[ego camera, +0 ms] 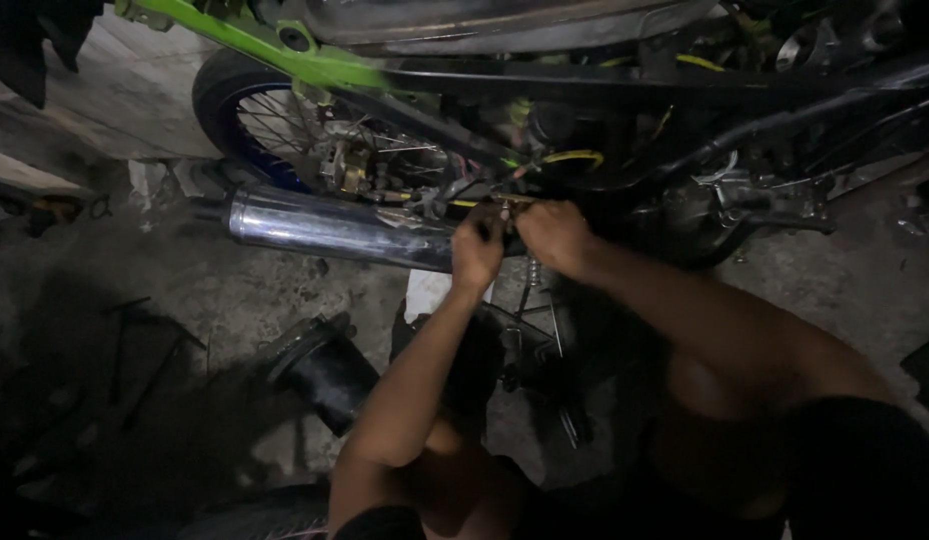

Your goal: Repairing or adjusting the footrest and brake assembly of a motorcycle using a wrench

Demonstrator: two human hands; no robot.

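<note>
Plainly mid-job, the left hand (477,250) and right hand (552,232) are both curled tight around a small fitting (504,208) just above the chrome exhaust pipe (334,228), with loose wires (574,157) dangling and a black part (324,370) lying on the floor (184,290).

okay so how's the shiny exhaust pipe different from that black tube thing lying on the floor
The chrome exhaust pipe is long, bright and mirror-like; the black tube is short, stubby and matte. The exhaust pipe is mounted on the motorcycle, lying nearly level beside the rear wheel, while the black tube lies loose and tilted on the concrete floor. The left hand works right at the exhaust pipe's end; the black tube is untouched. Both are round and hollow-looking.
</note>
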